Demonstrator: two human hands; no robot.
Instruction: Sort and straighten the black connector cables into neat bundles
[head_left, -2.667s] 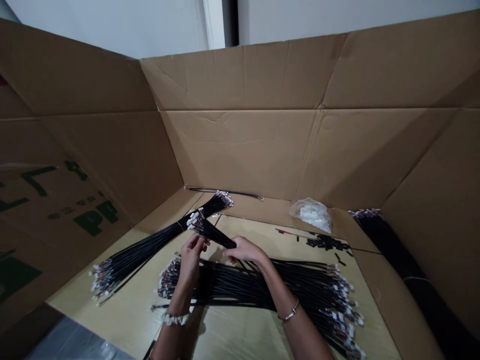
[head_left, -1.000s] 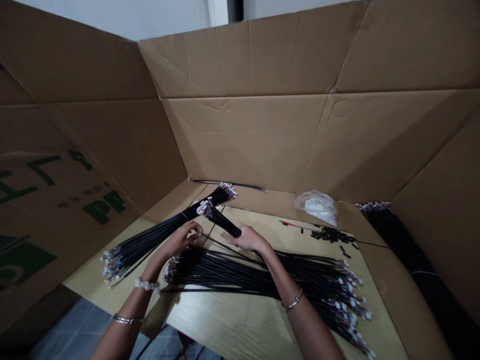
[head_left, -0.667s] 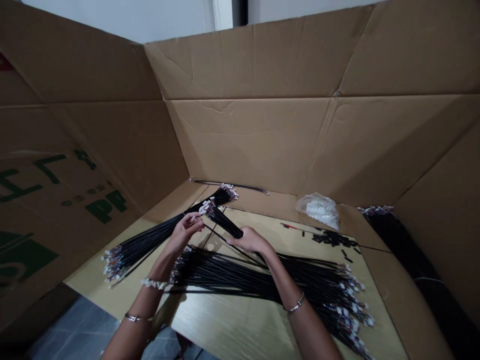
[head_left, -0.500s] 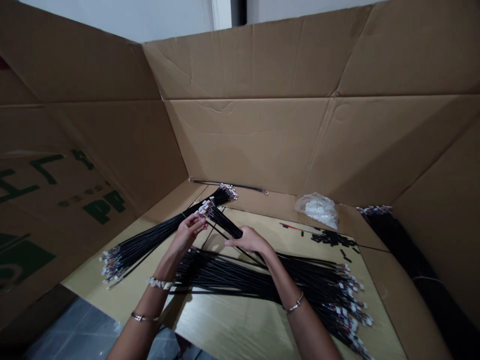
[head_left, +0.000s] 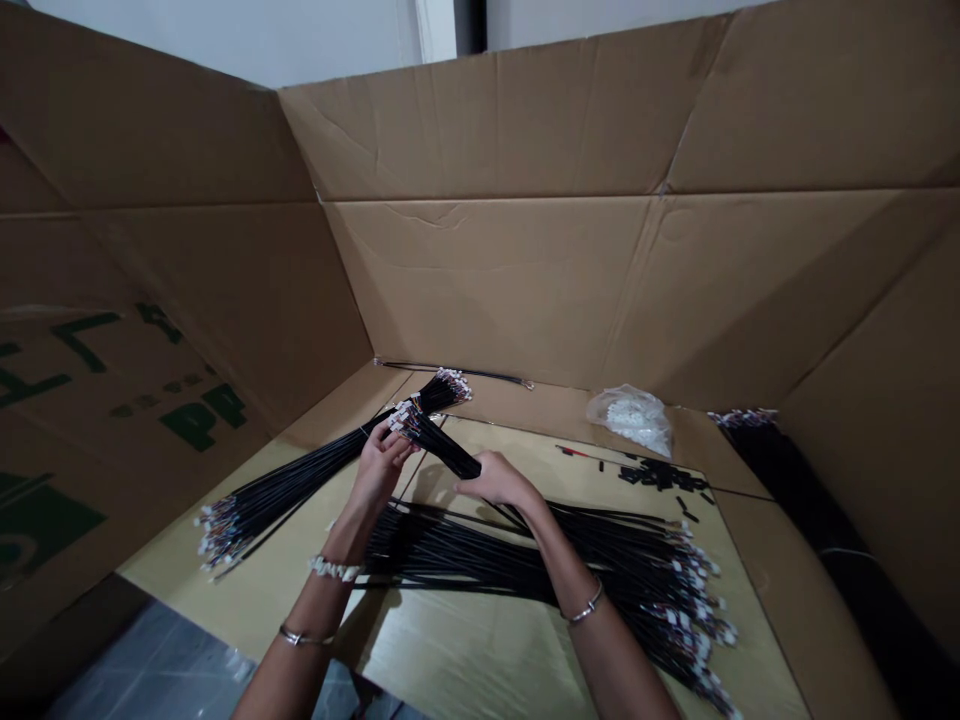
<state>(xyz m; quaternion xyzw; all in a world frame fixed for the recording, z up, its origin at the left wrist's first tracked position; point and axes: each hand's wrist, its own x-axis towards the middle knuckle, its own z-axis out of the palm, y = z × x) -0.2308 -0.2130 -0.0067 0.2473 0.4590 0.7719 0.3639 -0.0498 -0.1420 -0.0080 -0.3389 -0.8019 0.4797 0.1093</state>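
A bundle of black cables (head_left: 444, 442) with white connector ends is held up slantwise over the table. My right hand (head_left: 501, 478) is wrapped round it below the connectors. My left hand (head_left: 382, 462) is closed at the bundle's connector end, fingertips against the white plugs and coloured wires; exactly which cables it grips is partly hidden. Beneath my hands lies a wide spread of loose black cables (head_left: 465, 555), their white connectors fanned out at the right. Behind my left hand rests another bundle of black cables (head_left: 300, 475), tied near its far end.
Cardboard walls (head_left: 480, 270) enclose the table (head_left: 442, 640). Along the back lie a few thin cables (head_left: 457, 371) and a clear bag of small white parts (head_left: 634, 420). Short black pieces (head_left: 660, 474) are scattered at the back right. A dark cable bundle (head_left: 817, 520) lies along the right wall.
The single cable that hung apart under the held bundle now lies in with it. My left hand has shifted slightly right along the connector end; my right hand keeps its hold.
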